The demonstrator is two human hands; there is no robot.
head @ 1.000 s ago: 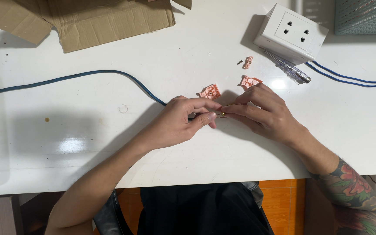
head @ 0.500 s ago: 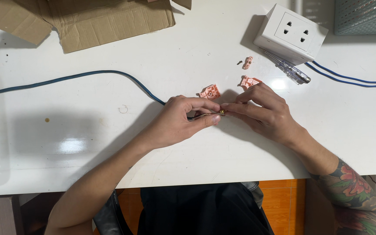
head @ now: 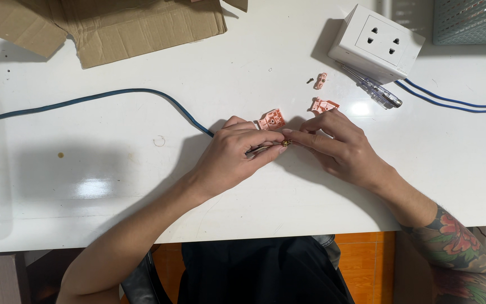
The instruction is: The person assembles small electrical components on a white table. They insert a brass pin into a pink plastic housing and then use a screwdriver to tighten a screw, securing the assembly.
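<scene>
My left hand (head: 234,155) grips the end of a dark blue cable (head: 113,94) that runs in from the left across the white table (head: 113,169). My right hand (head: 336,146) meets it fingertip to fingertip, pinching a small brass piece (head: 284,143) at the cable's end. Just above the left fingers lies a pink plastic plug part (head: 271,119). Two more pink pieces sit nearby, one (head: 324,104) by my right fingers and a smaller one (head: 320,80) further up.
A white socket box (head: 376,41) stands at the upper right, with thin blue wires (head: 451,101) leading right and a clear-handled tester screwdriver (head: 373,87) beside it. Torn brown cardboard (head: 113,25) lies at the top left. A grey mesh basket (head: 473,19) is at the corner.
Both hands stay together at the cable end; the fingertips have shifted only slightly. Nothing else on the table moved.
</scene>
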